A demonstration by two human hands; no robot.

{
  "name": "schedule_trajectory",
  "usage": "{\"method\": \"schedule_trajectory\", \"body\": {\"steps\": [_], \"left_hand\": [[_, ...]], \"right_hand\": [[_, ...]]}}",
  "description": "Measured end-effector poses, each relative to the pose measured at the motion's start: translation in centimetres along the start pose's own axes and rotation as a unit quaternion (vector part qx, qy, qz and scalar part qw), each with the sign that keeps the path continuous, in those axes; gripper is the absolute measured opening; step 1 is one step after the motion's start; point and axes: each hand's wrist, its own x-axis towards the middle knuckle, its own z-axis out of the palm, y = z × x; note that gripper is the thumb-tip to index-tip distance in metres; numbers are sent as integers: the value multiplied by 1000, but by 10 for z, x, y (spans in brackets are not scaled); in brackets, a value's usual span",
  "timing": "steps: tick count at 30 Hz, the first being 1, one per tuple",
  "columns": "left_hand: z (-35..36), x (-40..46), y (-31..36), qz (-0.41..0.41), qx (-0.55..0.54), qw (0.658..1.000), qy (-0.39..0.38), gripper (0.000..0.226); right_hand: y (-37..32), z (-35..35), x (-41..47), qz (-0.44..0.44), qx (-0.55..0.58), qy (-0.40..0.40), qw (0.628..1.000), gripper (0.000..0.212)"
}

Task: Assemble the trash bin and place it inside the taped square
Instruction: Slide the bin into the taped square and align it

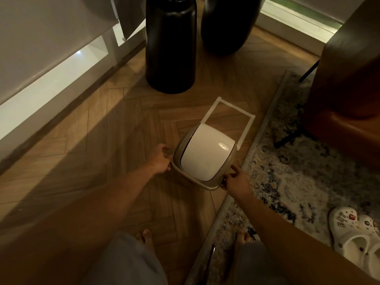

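A small trash bin with a white domed swing lid and a beige rim stands on the wooden floor. It overlaps the near edge of the taped square, whose far corner and side strips show beyond it. My left hand grips the bin's rim on its left side. My right hand pinches the rim at the near right corner. The bin's body is hidden beneath the lid.
Two tall black vases stand just beyond the square. A patterned rug runs along the right, with a brown armchair and white clogs on it. A white cabinet lines the left. My bare feet are below.
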Motion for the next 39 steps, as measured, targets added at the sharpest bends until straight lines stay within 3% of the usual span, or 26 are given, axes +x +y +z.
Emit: {"method": "schedule_trajectory", "body": {"steps": [4,8,13,16,20,24,30,39], "left_hand": [[2,1,-3,52,71,996,24,22],[-1,0,-7,120,93,988,15,30],[-9,-1,-17,202,125,969,-67,95],[-8,-3,-24,208,148,960,-117,130],[1,3,-35,206,160,957,-126,156],[10,12,-42,219,150,954,-138,153],[19,18,-40,231,100,959,-130,125],[29,27,-51,259,74,958,-101,121]], "right_hand": [[-8,-6,-7,-46,-87,21,995,49],[-10,-12,-29,-129,-127,54,982,57],[4,-4,-57,-231,-164,9,959,96],[12,8,-63,-210,-170,-3,963,123],[23,24,-58,-197,-170,-12,965,146],[25,38,-47,-205,-103,-10,973,151],[35,49,-33,-211,-32,-7,977,143],[39,51,-16,-235,6,14,972,136]]}}
